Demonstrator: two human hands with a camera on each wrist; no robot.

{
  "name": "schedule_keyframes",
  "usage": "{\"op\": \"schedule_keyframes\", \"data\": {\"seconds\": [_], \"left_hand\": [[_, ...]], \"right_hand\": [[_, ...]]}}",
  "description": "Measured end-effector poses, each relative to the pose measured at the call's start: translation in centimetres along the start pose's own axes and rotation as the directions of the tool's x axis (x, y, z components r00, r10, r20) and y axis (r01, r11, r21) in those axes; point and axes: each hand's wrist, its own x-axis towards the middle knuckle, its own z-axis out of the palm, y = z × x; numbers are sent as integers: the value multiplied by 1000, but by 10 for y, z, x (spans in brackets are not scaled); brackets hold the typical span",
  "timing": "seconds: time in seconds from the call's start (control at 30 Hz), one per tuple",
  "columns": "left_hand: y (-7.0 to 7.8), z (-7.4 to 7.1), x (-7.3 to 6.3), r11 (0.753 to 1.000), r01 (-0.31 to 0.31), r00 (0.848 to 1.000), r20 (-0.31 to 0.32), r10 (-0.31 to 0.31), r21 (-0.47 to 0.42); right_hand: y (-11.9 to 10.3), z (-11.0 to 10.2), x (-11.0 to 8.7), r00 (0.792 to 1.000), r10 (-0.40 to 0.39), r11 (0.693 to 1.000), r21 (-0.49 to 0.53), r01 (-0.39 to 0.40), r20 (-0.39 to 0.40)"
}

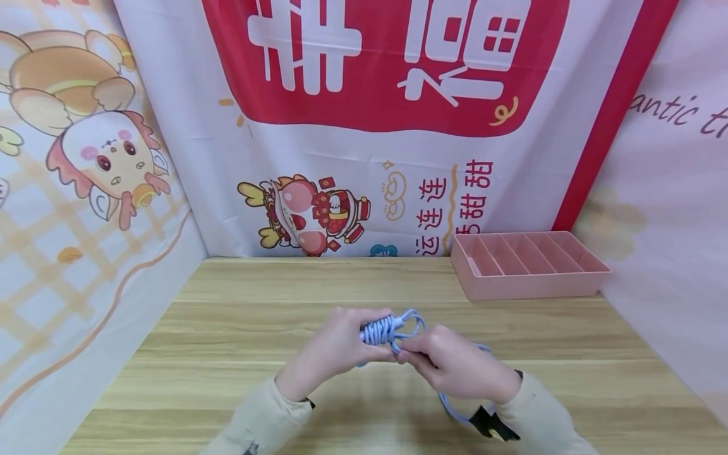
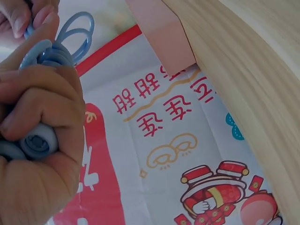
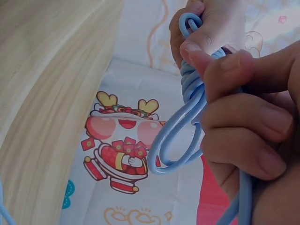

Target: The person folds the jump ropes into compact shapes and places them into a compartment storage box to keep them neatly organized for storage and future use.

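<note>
A light blue jump rope (image 1: pixel 378 331) is wound into a tight bundle, and my left hand (image 1: pixel 327 347) grips it between fingers and thumb. In the left wrist view the round end of a handle (image 2: pixel 39 140) pokes out from under the curled fingers. Loose loops (image 3: pixel 168 145) stick out of the bundle toward my right hand (image 1: pixel 457 366). That hand pinches the cord close to the left fingertips, and its other fingers curl around the strand (image 3: pixel 244 197). A free length of cord (image 1: pixel 452 411) hangs below the right wrist.
A pink divided box (image 1: pixel 531 287) with several compartments stands at the back right of the wooden table (image 1: pixel 273 303). Printed cloth (image 1: pixel 364 145) hangs along the back and both sides.
</note>
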Motion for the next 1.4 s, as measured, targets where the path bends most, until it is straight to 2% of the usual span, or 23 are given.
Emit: {"op": "schedule_keyframes", "data": {"seconds": [0.13,0.27,0.37,0.5,0.7,0.8,0.9,1.13,1.27,1.4], "left_hand": [[3,6,-1,997,-15,999,-40,18,80],[4,10,-3,981,-8,996,-87,25,191],[4,12,-4,956,-39,992,-103,72,291],[3,13,-3,914,-112,984,-86,157,390],[2,13,-2,843,-214,959,-57,277,493],[1,13,-2,814,-251,950,-30,312,523],[1,14,-3,797,-281,944,3,331,535],[0,15,-2,767,-318,933,39,358,558],[-1,14,-2,764,-310,937,44,348,566],[-4,14,-2,771,-288,948,57,312,568]], "right_hand": [[0,3,2,998,-33,996,-83,29,-45],[2,7,3,998,-22,991,-129,15,-55],[5,8,3,999,-11,992,-122,5,-52],[8,5,2,998,-11,997,-81,7,-54],[9,-3,-1,997,-43,997,-61,39,-61],[11,-6,-2,995,-78,994,-78,73,-66],[13,-9,-2,990,-114,992,-72,107,-88],[17,-18,-5,985,-134,989,53,140,-105],[20,-24,-8,984,-144,986,65,151,-108],[26,-28,-10,979,-156,987,8,158,-129]]}}
